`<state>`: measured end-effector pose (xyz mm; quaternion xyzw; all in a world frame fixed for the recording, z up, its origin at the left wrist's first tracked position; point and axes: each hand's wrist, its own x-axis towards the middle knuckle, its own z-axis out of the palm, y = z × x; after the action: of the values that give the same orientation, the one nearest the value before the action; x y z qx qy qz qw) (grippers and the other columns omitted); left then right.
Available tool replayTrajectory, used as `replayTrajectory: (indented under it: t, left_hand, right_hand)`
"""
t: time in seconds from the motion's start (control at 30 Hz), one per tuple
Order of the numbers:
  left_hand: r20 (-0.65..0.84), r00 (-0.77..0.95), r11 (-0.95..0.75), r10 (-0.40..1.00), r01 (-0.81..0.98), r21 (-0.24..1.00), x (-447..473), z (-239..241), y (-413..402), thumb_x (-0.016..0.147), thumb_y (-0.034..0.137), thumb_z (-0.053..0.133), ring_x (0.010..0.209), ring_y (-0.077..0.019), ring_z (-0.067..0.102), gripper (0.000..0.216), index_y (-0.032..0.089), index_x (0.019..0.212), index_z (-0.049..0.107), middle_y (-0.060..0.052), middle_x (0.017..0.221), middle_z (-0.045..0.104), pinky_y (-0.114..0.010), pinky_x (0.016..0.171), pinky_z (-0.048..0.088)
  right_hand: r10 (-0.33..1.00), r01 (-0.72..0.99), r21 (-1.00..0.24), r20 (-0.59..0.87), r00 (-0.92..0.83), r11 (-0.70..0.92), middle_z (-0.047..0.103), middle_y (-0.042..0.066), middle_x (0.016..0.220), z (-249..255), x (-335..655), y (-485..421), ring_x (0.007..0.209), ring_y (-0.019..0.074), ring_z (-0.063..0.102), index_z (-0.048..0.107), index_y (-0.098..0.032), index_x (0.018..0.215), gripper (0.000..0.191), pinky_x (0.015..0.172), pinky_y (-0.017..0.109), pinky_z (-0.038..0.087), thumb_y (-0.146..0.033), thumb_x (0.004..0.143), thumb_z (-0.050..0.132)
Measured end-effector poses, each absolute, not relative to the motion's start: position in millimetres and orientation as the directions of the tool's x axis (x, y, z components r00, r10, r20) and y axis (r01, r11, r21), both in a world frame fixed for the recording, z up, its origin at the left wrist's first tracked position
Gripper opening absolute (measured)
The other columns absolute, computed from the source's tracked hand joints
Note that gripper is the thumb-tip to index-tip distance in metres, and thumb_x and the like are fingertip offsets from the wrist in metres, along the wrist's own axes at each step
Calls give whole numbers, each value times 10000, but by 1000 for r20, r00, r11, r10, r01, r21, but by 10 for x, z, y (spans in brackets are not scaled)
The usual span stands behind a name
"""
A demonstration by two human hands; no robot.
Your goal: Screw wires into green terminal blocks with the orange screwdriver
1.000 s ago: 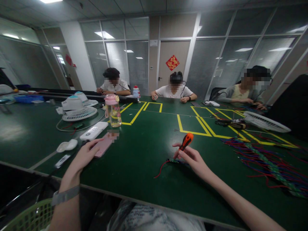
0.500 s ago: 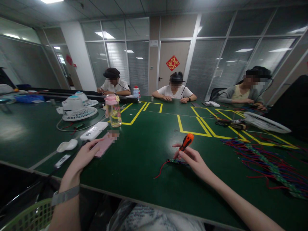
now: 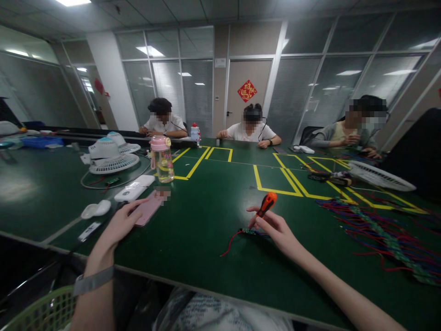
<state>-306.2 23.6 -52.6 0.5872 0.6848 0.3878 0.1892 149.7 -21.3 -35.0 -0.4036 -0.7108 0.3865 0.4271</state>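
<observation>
My right hand (image 3: 278, 230) pinches a screwdriver (image 3: 267, 205) with an orange and black handle, held tilted with its handle up. Its lower end is over a small green circuit board (image 3: 247, 231) with a red wire lying on the table; my fingers hide the tip. Over on the left, my left hand (image 3: 123, 221) is closed around the near end of a pink phone (image 3: 151, 209), which lies flat on the table. Beside that hand are a white power bank (image 3: 134, 188) and a small white case (image 3: 96, 209).
A pink-lidded bottle (image 3: 162, 161) stands behind the phone. White fans (image 3: 112, 158) sit to the left, and another fan (image 3: 382, 175) lies at the right. Several wired circuit boards (image 3: 386, 234) form a row at right. Three people sit across the green table (image 3: 200, 216).
Both my hands, the screwdriver and the phone keep their places. Across the table, the middle person's hand and the right person's hand have lifted.
</observation>
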Motion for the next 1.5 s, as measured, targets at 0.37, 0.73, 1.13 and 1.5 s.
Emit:
replayTrajectory:
  t: [0.37, 0.73, 1.13, 1.5]
  left_hand:
    - [88, -301, 78, 950, 497, 864, -2891, -362, 128, 654, 345, 579, 761, -238, 689, 578, 177, 1201, 658, -94, 1053, 703, -317, 645, 571]
    - [65, -319, 94, 946, 459, 884, -2871, -340, 115, 651, 330, 589, 761, -232, 695, 565, 189, 1193, 662, -99, 1112, 695, -305, 617, 567]
    - [98, -267, 45, 959, 481, 876, -2871, -331, 115, 588, 332, 621, 835, -250, 690, 630, 174, 1196, 656, -92, 1123, 703, -311, 693, 572]
    - [81, -304, 84, 949, 492, 866, -2887, -334, 116, 642, 337, 594, 811, -238, 684, 572, 193, 1191, 665, -86, 1108, 701, -295, 649, 557]
  right_hand:
    - [901, 247, -892, 292, -321, 378, 688, 60, 863, -333, 1503, -217, 880, 238, 638, 620, -204, 1186, 409, 796, 357, 493, -507, 940, 499]
    - [902, 242, -894, 295, -317, 377, 693, 61, 896, -352, 1503, -212, 834, 214, 629, 614, -189, 1194, 423, 770, 333, 490, -507, 938, 503]
    - [900, 245, -891, 300, -315, 383, 696, 64, 897, -356, 1501, -211, 844, 217, 641, 617, -189, 1188, 424, 774, 334, 501, -511, 939, 499]
    - [901, 235, -897, 292, -322, 375, 692, 57, 889, -337, 1503, -223, 861, 225, 635, 614, -192, 1190, 415, 793, 344, 485, -505, 939, 505]
